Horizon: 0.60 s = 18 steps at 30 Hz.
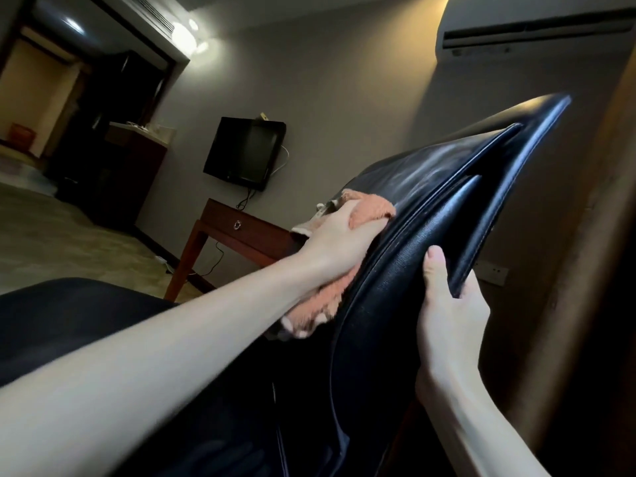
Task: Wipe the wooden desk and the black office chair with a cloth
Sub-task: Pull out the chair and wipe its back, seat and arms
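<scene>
Head view: wiping black office chair (430,173)

Pressing orange cloth (375,208) against the backrest with left hand (339,235), fingers curled round it. Gripping backrest edge with right hand (447,315), thumb lying in front. Standing beyond by the wall: wooden desk (241,228) under television (246,151), logo unreadable. Sitting far left: reddish bin (21,132), contents too dim to tell.

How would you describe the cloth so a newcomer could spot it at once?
The backrest of the black office chair slants across the centre of the view. Against its padded face, the left hand holds a salmon-pink terry cloth, bunched under the palm. It is the only fuzzy, warm-coloured thing against smooth black leather.
</scene>
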Each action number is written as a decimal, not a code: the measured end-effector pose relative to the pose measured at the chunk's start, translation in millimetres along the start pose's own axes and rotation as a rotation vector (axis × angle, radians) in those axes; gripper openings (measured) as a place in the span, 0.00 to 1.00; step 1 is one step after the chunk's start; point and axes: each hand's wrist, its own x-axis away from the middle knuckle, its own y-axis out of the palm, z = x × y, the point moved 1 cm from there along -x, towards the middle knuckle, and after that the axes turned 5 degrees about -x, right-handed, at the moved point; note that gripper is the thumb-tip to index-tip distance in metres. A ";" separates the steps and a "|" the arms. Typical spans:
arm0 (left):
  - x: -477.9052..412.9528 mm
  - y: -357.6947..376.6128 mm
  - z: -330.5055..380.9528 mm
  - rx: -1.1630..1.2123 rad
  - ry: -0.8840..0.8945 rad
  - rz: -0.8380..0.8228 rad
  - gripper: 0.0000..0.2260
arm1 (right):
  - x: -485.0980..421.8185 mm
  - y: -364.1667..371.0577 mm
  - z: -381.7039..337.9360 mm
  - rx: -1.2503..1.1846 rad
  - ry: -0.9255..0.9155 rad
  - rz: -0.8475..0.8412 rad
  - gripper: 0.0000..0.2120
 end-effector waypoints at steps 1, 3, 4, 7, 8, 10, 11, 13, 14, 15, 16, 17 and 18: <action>-18.0 3.1 0.6 -0.028 -0.028 -0.018 0.27 | -0.5 -1.1 0.2 -0.007 -0.003 -0.010 0.13; -48.1 4.8 -2.6 -0.087 -0.089 -0.031 0.24 | -0.9 -1.7 1.3 -0.012 0.001 -0.027 0.12; -59.2 3.8 -5.3 -0.114 -0.124 -0.028 0.24 | -1.0 -1.9 1.9 -0.014 -0.003 -0.034 0.12; -71.7 1.2 -10.1 -0.164 -0.200 -0.025 0.28 | -2.0 -2.7 4.0 -0.021 -0.039 -0.052 0.11; -67.5 1.6 -9.1 -0.165 -0.188 -0.030 0.29 | -3.0 -3.3 5.2 -0.024 -0.049 -0.057 0.11; -44.3 0.6 -6.1 -0.118 -0.123 -0.033 0.29 | -3.9 -5.3 7.5 -0.051 -0.053 -0.079 0.09; -27.6 -1.5 -5.2 -0.069 -0.077 -0.032 0.28 | -5.4 -7.2 8.9 -0.064 -0.051 -0.102 0.09; 9.2 -11.1 -6.4 -0.002 -0.024 -0.050 0.31 | -8.0 -9.8 9.7 -0.060 -0.039 -0.150 0.08; 26.7 -13.0 -8.8 0.005 -0.024 -0.064 0.34 | -10.2 -12.0 11.3 -0.053 -0.029 -0.175 0.08; 41.6 -14.8 -11.1 0.004 -0.037 -0.081 0.37 | -13.1 -14.9 13.1 -0.047 -0.012 -0.200 0.09; 57.2 -15.8 -13.0 0.010 -0.044 -0.090 0.37 | -16.0 -18.3 15.2 -0.044 0.015 -0.218 0.09; 68.1 -16.5 -13.3 0.014 -0.035 -0.078 0.36 | -21.5 -20.0 15.8 -0.044 0.045 -0.240 0.10; 77.8 -12.3 -13.9 0.017 -0.017 -0.062 0.32 | -25.5 -25.5 18.7 -0.035 0.088 -0.260 0.12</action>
